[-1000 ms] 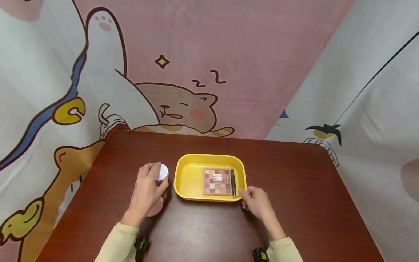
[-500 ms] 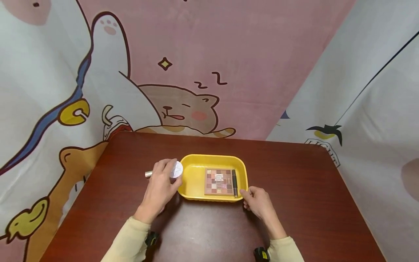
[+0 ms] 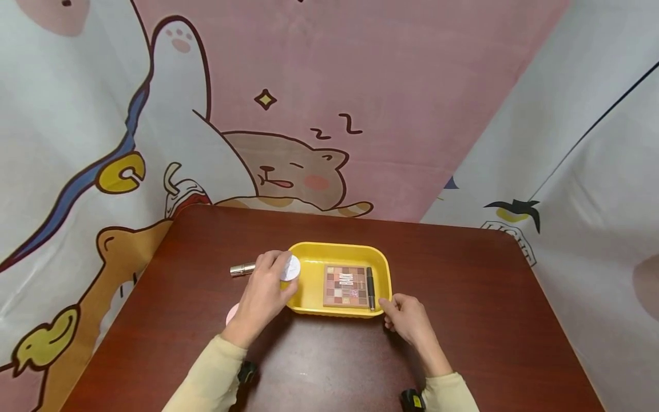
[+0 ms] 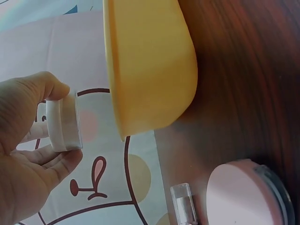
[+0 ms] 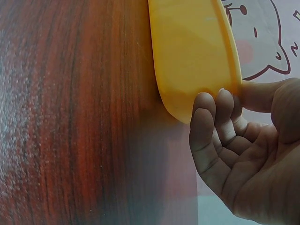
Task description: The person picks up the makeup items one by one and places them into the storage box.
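- I have the left hand (image 3: pixel 265 294) pinching a small jar (image 3: pixel 291 268) between thumb and fingers, its white lid upward.
- The jar sits right within that grip, over the left end of a yellow tray (image 3: pixel 311 289); on the left wrist view I see it above the rim, apart from the tray wall.
- My right hand (image 3: pixel 407 317) grasps the tray's near right corner, thumb on the rim and fingers bent against the outside.
- Inside the tray, a makeup palette (image 3: pixel 346 286) lies to the right of the jar grip; a black pen (image 3: pixel 370 289) lies along the palette's right edge, near the right thumb.
- Left of the jar grip, a silver tube (image 3: pixel 242 269) lies on the table (image 3: pixel 463 274), partly hidden by the left hand.
- Nearer than the tube, a pink compact (image 3: pixel 231 313) shows beside the left wrist.
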Demonstrator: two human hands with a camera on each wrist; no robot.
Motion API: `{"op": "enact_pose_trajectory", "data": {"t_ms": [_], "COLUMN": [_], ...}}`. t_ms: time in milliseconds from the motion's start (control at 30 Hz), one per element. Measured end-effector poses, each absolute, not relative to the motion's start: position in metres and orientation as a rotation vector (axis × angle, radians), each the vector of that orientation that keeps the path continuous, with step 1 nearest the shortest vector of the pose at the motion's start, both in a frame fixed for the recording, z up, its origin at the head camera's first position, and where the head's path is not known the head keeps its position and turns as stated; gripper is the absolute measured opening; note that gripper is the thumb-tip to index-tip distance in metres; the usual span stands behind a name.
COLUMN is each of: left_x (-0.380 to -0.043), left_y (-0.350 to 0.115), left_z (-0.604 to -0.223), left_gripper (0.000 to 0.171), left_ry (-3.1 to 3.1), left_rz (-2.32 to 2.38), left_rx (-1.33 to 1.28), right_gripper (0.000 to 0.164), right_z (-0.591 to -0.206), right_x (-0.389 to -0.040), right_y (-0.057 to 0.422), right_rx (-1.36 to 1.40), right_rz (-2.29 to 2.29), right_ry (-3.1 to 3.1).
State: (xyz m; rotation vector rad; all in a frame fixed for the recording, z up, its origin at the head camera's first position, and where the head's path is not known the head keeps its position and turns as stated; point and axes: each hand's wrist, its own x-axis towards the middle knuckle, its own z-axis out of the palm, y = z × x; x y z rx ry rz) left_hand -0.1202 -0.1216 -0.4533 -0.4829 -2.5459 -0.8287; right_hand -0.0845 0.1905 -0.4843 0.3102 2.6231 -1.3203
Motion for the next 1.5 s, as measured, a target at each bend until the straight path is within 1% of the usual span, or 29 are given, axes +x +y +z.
{"op": "enact_pose_trajectory", "data": {"t_ms": [667, 1167, 1500], "left_x": [-0.135, -0.143, -0.150], "left_y": [-0.110, -0.108, -0.108], "left_z": [-0.465, -0.465, -0.468], "left_gripper": [0.048, 0.051, 0.047], "left_ry": [-2.619, -2.709, -2.761], "left_rz": [-0.739, -0.716, -0.730], "left_rx": [-0.686, -0.729, -0.786], "right_gripper": [0.035, 0.036, 0.036], "right_z": [-0.483, -0.481, -0.483], "right_x": [-0.083, -0.082, -0.082], "right_y": [0.189, 0.190, 0.189], "right_rx": [0.306, 0.314, 0.312], "right_rz": [-1.341, -1.323, -1.330], "right_ry": [2.627, 2.642, 2.647]}}
